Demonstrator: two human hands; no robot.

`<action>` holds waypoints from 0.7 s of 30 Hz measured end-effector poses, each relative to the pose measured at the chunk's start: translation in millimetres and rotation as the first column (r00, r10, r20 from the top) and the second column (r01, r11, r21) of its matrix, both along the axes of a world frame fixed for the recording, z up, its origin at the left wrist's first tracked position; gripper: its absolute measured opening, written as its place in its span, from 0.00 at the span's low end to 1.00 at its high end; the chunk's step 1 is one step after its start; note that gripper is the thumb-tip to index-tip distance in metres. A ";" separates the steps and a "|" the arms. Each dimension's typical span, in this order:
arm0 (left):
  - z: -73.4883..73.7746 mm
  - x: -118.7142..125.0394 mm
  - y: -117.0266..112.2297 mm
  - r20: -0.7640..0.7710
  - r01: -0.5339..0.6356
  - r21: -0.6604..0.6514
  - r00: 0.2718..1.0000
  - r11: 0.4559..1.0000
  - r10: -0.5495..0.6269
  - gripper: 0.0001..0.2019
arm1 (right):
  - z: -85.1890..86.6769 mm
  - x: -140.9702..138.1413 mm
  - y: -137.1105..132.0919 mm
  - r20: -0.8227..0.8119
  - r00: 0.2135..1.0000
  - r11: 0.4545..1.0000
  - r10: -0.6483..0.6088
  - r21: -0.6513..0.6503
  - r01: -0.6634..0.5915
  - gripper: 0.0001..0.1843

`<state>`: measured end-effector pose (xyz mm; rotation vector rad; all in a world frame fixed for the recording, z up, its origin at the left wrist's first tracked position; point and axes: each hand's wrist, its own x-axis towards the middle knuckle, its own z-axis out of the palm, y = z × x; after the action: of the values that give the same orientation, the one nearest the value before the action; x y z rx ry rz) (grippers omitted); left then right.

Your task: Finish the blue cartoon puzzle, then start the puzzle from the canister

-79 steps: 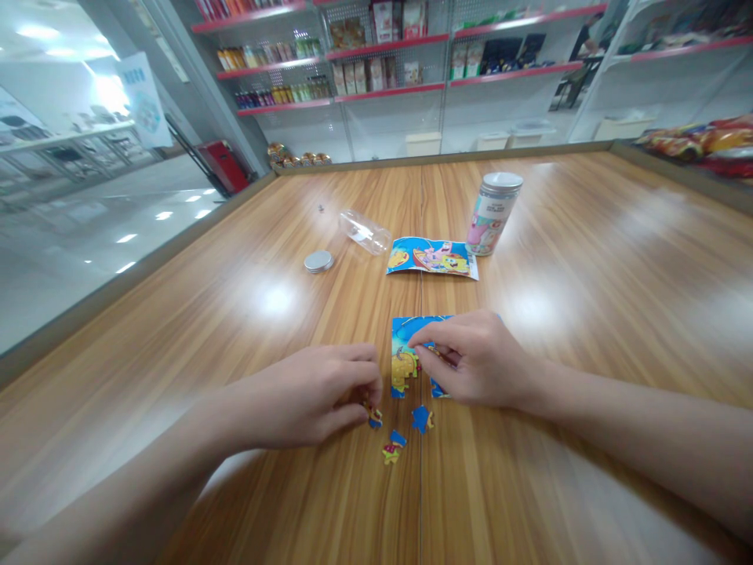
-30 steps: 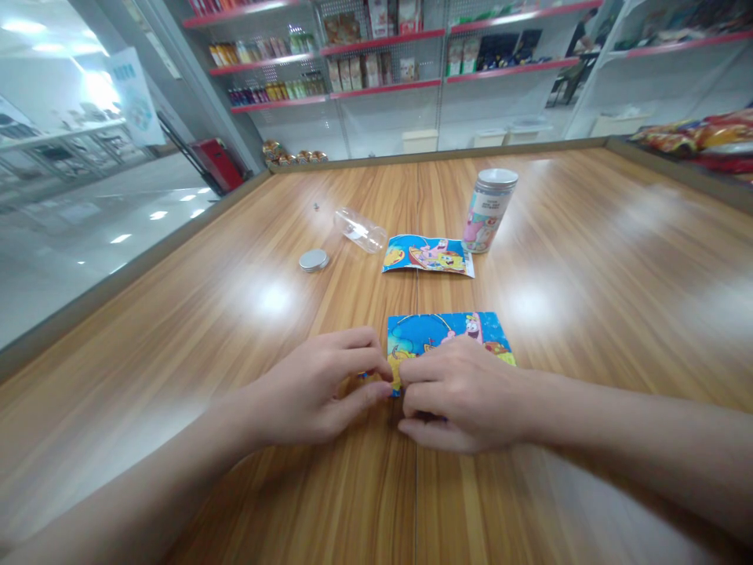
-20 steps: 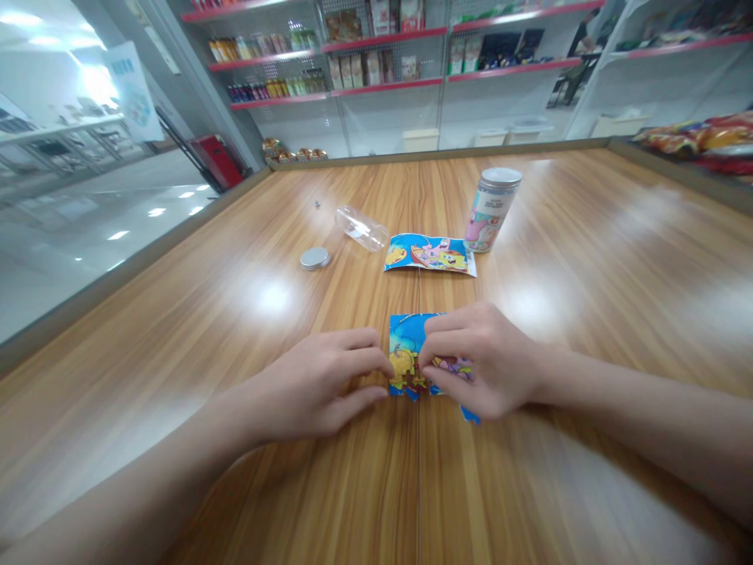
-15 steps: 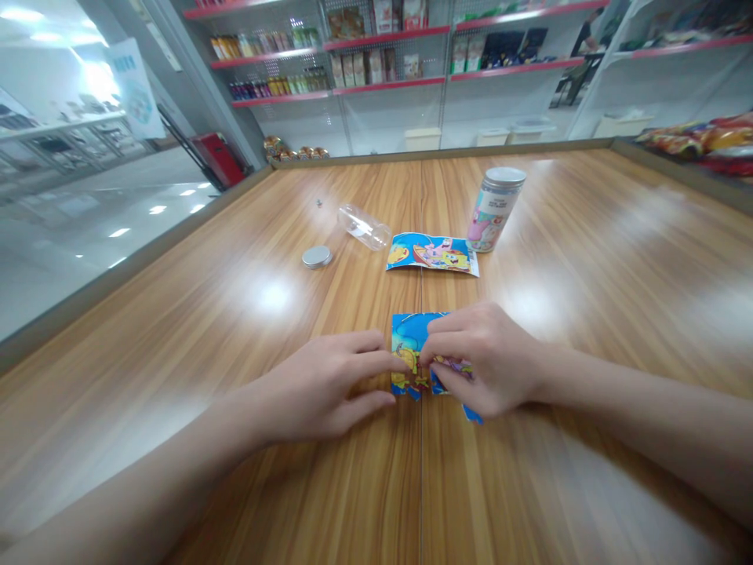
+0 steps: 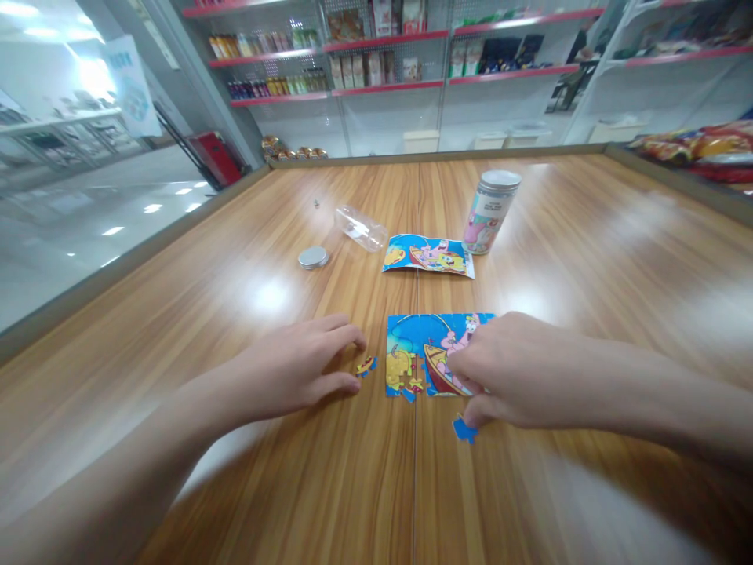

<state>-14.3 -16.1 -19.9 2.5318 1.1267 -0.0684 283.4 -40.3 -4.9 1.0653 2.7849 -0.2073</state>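
A partly assembled cartoon jigsaw puzzle point(image 5: 435, 333) lies flat in front of me, with a gap in its lower part. My left hand point(image 5: 300, 365) rests to its left, with thumb and fingers spread around a loose yellow-and-blue puzzle piece point(image 5: 365, 366) and not closed on it. My right hand point(image 5: 509, 373) is over the puzzle's right side and covers part of it. Its fingers are bent, with the thumb apart from them. By that thumb lies a loose blue puzzle piece point(image 5: 465, 428). The right fingertips are partly hidden.
Beyond the puzzle lies a printed picture sheet point(image 5: 432, 255) with the cartoon design. A lidded canister point(image 5: 491, 213) stands at its right end. A clear plastic bottle point(image 5: 360, 227) lies on its side near a silver lid point(image 5: 313, 257). Snack bags point(image 5: 700, 145) are at the far right.
My left hand has moved left, off the puzzle, and the yellow-and-blue piece now shows beside it. My right hand has shifted right, uncovering the puzzle's middle.
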 end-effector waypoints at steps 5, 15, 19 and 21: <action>-8.0 5.9 -1.3 0.059 -0.006 0.014 0.998 1.000 0.006 0.05 | -2.3 -10.8 -1.0 -0.141 0.988 0.997 0.065 -0.025 -0.069 0.19; -6.9 8.1 -3.7 0.121 0.008 -0.003 0.993 1.000 -0.007 0.01 | -48.9 -10.2 29.6 -0.570 0.821 0.936 0.046 0.311 0.163 0.14; -6.7 10.4 -6.5 0.139 -0.011 -0.006 0.990 1.000 0.012 0.01 | -46.8 -12.4 16.9 -0.480 0.832 0.948 0.278 0.275 -0.158 0.09; -6.7 10.7 -7.0 0.149 -0.014 -0.009 0.989 1.000 0.015 0.02 | -44.2 -13.6 10.1 -0.418 0.826 0.920 0.379 0.264 -0.289 0.09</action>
<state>-3.6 -23.1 -26.6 2.4754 1.0837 0.1186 269.8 -30.2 -49.1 0.5843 3.4283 -0.1713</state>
